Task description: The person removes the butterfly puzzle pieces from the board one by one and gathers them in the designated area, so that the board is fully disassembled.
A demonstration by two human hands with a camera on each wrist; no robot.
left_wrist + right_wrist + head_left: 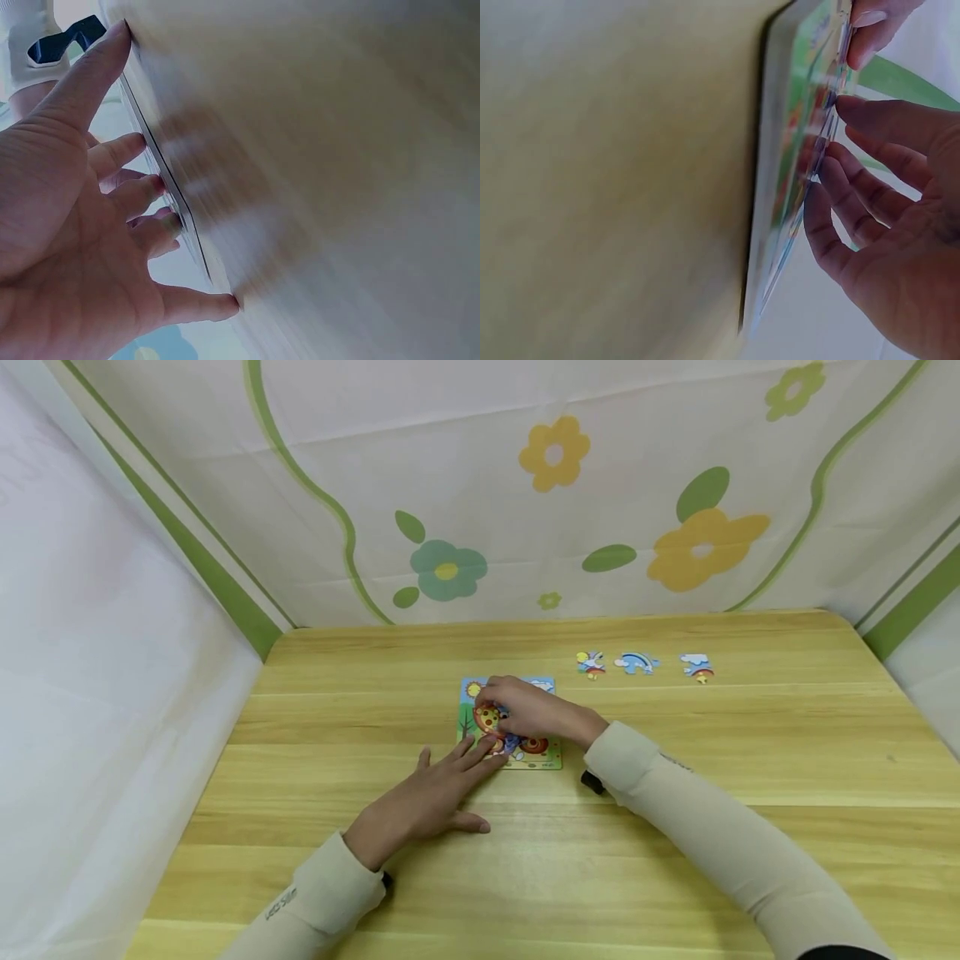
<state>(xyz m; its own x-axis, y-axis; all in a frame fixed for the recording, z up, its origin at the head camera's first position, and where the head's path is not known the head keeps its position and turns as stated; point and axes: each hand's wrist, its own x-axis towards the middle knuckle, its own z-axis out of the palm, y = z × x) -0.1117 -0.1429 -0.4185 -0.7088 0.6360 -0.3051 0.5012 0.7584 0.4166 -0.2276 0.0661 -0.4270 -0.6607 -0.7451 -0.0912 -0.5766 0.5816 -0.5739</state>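
A small square jigsaw board (553,758) with a sun, a tree and a bright red-and-yellow figure lies flat on the table. My right hand (522,706) reaches over its upper middle, thumb and fingers bent round a puzzle piece (487,718) at the board's surface. In the right wrist view the fingertips (815,191) meet the printed face, and the palm hides part of the picture from above. My left hand (442,793) lies with fingers spread and fairly straight, its middle fingertips on the board's lower left edge and its thumb out over the wood.
Three loose puzzle pieces lie in a row to the board's upper right: one with a yellow shape (591,664), a rainbow one (637,662) and a cloud one (697,667). Behind the wooden table (675,877) hangs a flowered cloth (480,485).
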